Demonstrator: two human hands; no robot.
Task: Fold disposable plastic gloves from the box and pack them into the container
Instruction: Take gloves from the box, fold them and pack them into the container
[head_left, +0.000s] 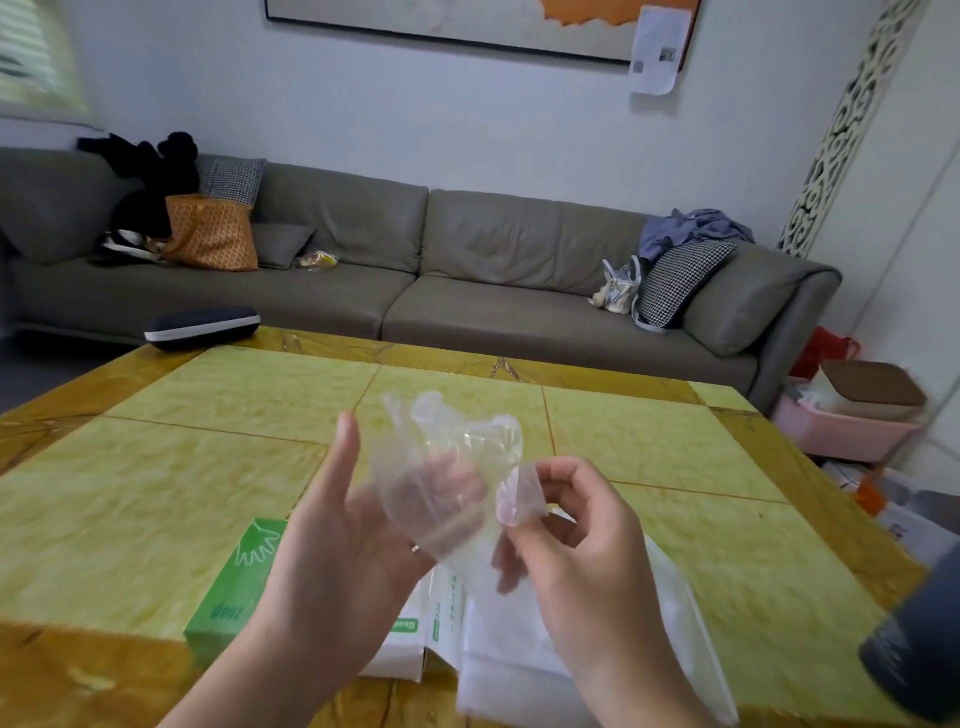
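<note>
— Why work over that yellow bench (208, 467) instead of flat on it?

— Judging by the look of it, she wants air under the plastic so it opens out. The green glove box (234, 587) sits on the bench directly below her left wrist, so everything stays close to the box. White plastic sheets (571, 649) lie just right of the box; whether those are the container, I cannot tell.

— And the hands?

— Left hand (332, 530), above the box, lies open and flat, thumb up, glove draped over its fingers. Right hand (566, 519) has its grip pinched on a corner of the film.

— Which way does the glove (447, 467) run?

— Above the box, held in the air, long axis roughly upright, crumpled end up and away from her.
</note>
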